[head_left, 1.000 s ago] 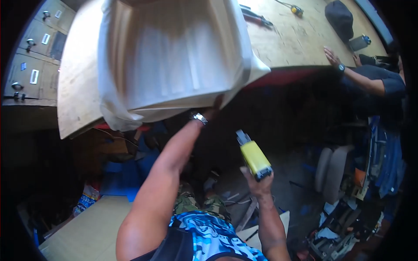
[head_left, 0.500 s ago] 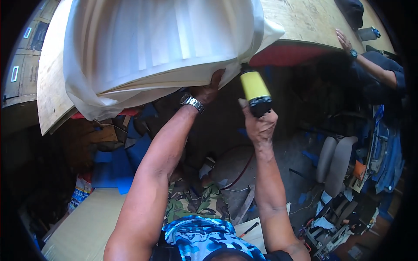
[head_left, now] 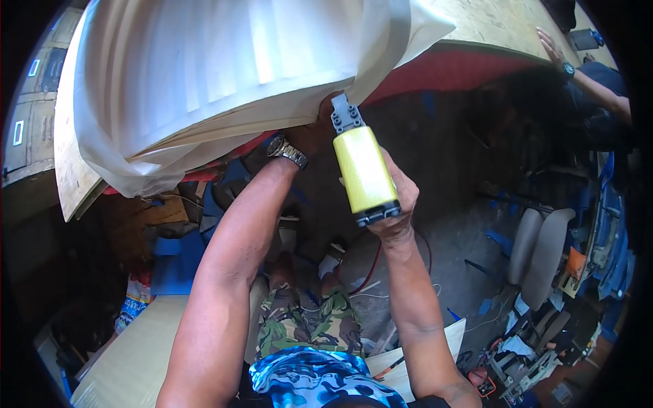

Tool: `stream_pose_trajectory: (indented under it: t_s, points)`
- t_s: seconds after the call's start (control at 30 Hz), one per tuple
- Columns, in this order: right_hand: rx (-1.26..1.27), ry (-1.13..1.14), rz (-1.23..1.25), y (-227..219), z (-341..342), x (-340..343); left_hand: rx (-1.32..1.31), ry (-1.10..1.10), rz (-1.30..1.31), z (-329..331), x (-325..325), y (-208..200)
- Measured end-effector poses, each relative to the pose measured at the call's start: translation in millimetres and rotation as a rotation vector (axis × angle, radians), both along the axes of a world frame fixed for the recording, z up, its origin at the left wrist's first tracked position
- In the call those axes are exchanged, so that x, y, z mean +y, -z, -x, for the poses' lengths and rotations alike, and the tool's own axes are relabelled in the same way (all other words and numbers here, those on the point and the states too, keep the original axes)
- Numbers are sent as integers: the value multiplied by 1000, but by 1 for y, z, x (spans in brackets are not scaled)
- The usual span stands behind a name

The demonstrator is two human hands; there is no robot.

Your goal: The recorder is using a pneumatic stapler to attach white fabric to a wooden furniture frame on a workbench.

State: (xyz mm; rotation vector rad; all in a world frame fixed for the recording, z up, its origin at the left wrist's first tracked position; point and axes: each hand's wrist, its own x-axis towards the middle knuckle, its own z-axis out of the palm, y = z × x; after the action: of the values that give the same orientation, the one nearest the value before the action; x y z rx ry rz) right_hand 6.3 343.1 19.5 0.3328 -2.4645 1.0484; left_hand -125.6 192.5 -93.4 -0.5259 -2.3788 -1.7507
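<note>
A large curved panel with pale ribbed fabric [head_left: 231,61] drawn over it lies at the top, its loose edge hanging in folds. My left hand [head_left: 314,134], wearing a metal watch, grips the fabric at the panel's near rim; its fingers are mostly in shadow under the edge. My right hand [head_left: 401,197] is closed round a yellow and black staple gun [head_left: 367,170]. The gun's grey nose points at the rim, right beside my left hand; I cannot tell whether it touches the fabric.
The panel rests on a plywood table [head_left: 490,24] with red material [head_left: 435,75] below its edge. At the far right, another person's hand [head_left: 549,44] is on the table. Grey cushions [head_left: 541,251], a red hose [head_left: 371,272] and scraps lie lower down.
The staple gun has moved left and swung upright, bringing its nose to the rim near my left hand. My left hand has shifted slightly left. The view has shifted a little.
</note>
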Motion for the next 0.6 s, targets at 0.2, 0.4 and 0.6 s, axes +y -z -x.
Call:
stream_pose_trajectory:
  t_s: [0.2,0.4,0.6]
  points:
    - [134,83,64,15,19,-4,-398,70,-169,6,2,22]
    - [114,147,-30,15,6,-3,57,-117,-3,6,3,10]
    - [134,30,71,19,14,-13,-592,174,-388,7,-3,13]
